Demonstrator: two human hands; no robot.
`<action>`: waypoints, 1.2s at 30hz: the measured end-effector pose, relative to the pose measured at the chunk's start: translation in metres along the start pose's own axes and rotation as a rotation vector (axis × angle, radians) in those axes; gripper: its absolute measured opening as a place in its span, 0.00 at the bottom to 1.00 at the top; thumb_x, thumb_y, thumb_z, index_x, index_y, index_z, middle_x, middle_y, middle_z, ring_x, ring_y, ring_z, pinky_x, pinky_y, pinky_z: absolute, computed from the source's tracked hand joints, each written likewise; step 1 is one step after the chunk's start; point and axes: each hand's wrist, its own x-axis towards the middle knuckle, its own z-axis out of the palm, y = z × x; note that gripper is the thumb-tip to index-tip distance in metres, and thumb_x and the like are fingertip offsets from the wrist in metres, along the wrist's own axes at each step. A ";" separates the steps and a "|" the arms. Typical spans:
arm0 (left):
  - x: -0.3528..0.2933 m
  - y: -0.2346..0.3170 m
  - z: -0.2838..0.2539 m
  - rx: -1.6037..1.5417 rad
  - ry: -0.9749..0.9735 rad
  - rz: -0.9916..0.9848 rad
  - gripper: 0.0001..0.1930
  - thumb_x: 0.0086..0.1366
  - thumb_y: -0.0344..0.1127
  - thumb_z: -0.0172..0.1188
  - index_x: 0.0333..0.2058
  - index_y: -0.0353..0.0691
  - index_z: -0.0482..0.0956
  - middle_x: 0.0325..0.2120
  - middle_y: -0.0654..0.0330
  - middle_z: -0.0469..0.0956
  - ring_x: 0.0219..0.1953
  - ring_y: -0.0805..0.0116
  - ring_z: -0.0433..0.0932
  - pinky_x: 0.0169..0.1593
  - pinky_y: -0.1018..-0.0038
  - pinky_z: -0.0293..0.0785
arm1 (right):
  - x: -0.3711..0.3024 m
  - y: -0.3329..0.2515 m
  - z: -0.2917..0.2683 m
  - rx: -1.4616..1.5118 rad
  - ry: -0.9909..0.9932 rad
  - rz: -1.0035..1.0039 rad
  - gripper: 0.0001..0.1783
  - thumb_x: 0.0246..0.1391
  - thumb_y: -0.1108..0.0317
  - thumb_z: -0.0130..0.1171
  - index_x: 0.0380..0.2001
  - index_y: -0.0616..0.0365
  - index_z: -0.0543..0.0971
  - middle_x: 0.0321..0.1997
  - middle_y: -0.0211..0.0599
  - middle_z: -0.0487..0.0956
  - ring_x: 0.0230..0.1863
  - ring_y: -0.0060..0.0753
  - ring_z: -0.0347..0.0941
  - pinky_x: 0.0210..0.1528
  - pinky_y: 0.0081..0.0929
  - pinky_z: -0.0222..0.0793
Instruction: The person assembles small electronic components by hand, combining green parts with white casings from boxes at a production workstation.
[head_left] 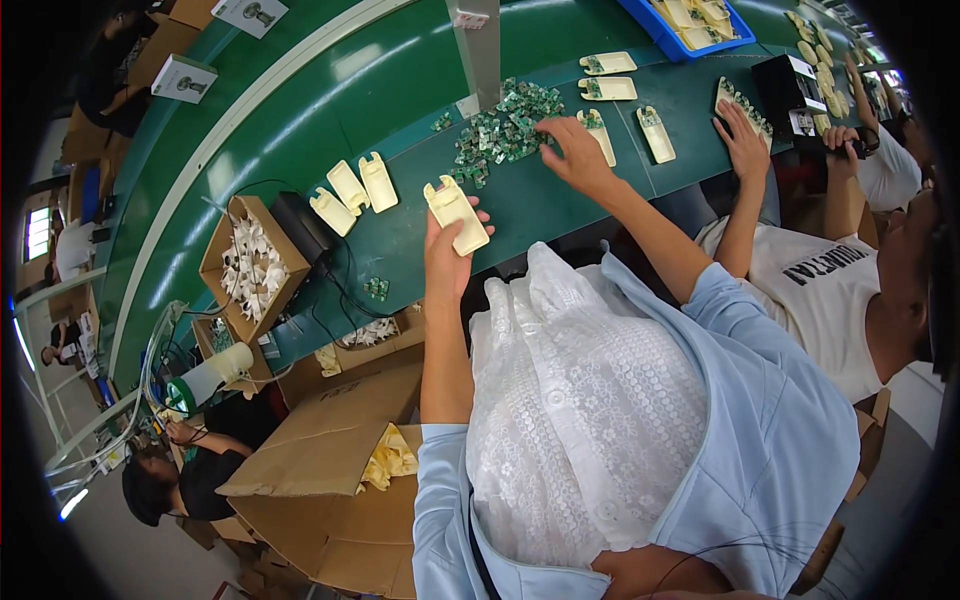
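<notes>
My left hand (pixel 440 247) is closed around a cream plastic housing half (pixel 458 220), its hollow side facing up and the thumb on its lower part. At the right edge of a heap of small green circuit boards (pixel 497 138) is my right hand (pixel 583 158). Its thumb and fingers are apart, and no board shows between them. Beside that hand lies another cream housing (pixel 600 138), partly covered by it, and one more housing (pixel 655 135) farther right. To the left of my held piece, several cream housings (pixel 347 187) lie together.
A cardboard box of white parts (pixel 207 262) stands at the left beside a black device (pixel 304 226) with cables. A metal post (pixel 478 55) rises behind the boards. A blue bin (pixel 742 40) sits at the back right. A co-worker's hand (pixel 745 145) is close on my right.
</notes>
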 end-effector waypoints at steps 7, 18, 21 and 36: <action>0.003 -0.005 0.008 -0.010 0.078 0.027 0.18 0.71 0.39 0.39 0.54 0.35 0.62 0.45 0.48 0.73 0.42 0.57 0.76 0.43 0.63 0.77 | 0.004 -0.064 -0.004 0.260 -0.186 0.219 0.14 0.49 0.73 0.54 0.41 0.60 0.76 0.36 0.39 0.79 0.36 0.35 0.75 0.38 0.29 0.71; 0.003 -0.040 -0.006 -0.005 0.194 -0.083 0.17 0.69 0.38 0.46 0.51 0.35 0.65 0.43 0.50 0.75 0.38 0.62 0.78 0.39 0.67 0.78 | -0.034 -0.026 0.036 0.883 -0.358 0.959 0.11 0.53 0.70 0.51 0.37 0.64 0.77 0.36 0.36 0.81 0.32 0.24 0.76 0.34 0.21 0.72; 0.009 -0.047 -0.002 0.108 0.193 -0.105 0.16 0.67 0.36 0.50 0.50 0.35 0.66 0.42 0.53 0.76 0.37 0.65 0.78 0.38 0.69 0.78 | -0.031 -0.046 0.030 1.004 -0.379 0.999 0.10 0.54 0.71 0.50 0.38 0.64 0.75 0.37 0.36 0.80 0.35 0.24 0.75 0.37 0.20 0.70; 0.028 -0.060 -0.016 0.340 0.346 -0.115 0.14 0.65 0.32 0.51 0.49 0.37 0.68 0.38 0.56 0.76 0.35 0.66 0.78 0.34 0.70 0.79 | -0.049 -0.042 0.035 -0.327 -0.707 0.439 0.23 0.48 0.67 0.59 0.49 0.53 0.68 0.33 0.42 0.75 0.34 0.43 0.73 0.38 0.36 0.70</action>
